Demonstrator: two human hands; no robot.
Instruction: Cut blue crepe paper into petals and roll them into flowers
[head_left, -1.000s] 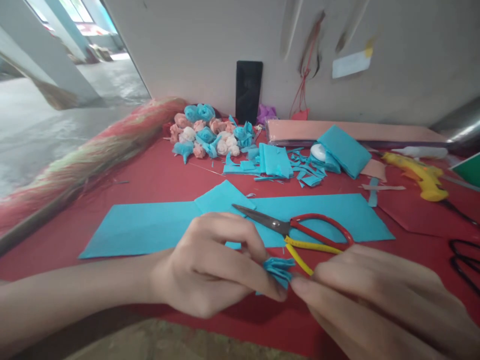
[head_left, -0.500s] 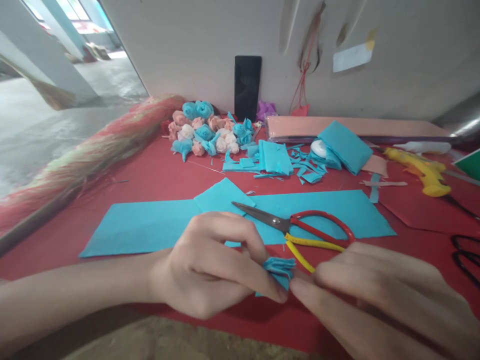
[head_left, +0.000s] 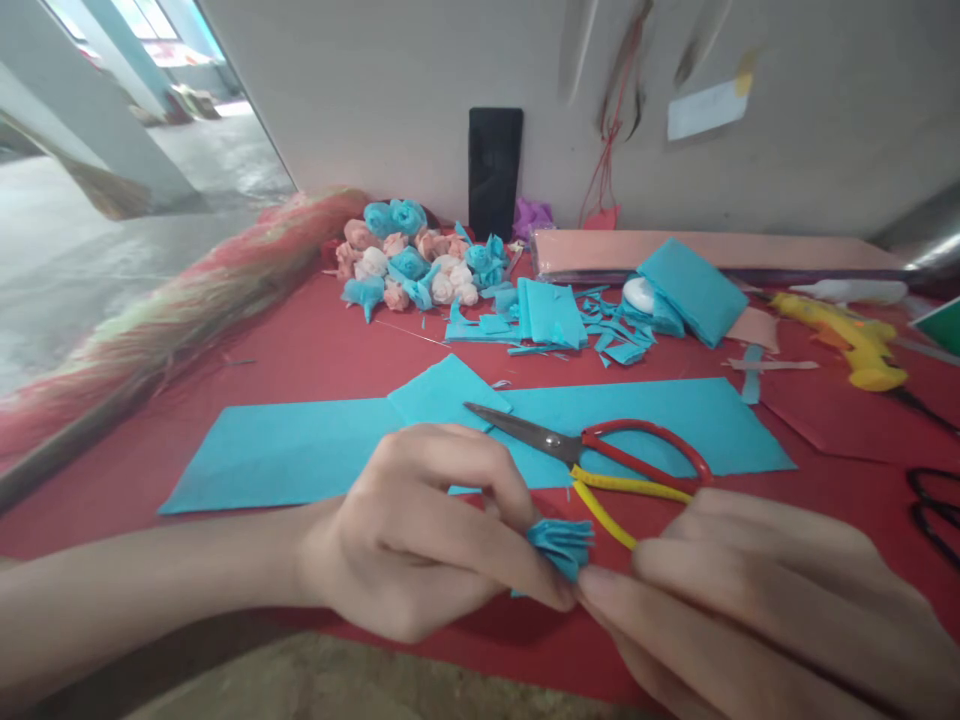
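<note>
My left hand (head_left: pixel 435 530) is closed, pinching a small bunch of pleated blue crepe paper (head_left: pixel 562 543) between thumb and fingers. The folds fan out to the right of the fingertips. My right hand (head_left: pixel 765 590) is closed too, its thumb and forefinger tips at the lower right edge of the same paper; the exact grip there is partly hidden. Just beyond my hands, a pair of scissors (head_left: pixel 553 443) with one red and one yellow handle lies across a long blue paper strip (head_left: pixel 300 450). A blue paper square (head_left: pixel 446 388) rests on that strip near the blades.
Blue, peach and white paper flowers (head_left: pixel 409 265) are heaped at the back left, beside a leaning black phone (head_left: pixel 495 170). Blue paper scraps (head_left: pixel 622 335) lie mid-table. A yellow glue gun (head_left: pixel 847 340) is at right. Bristly straw (head_left: pixel 172 310) lines the left edge of the red table (head_left: pixel 300 350).
My right fingertips have shifted slightly left and down along the pleated paper, whose folds show a little more spread. My left hand has stayed nearly still.
</note>
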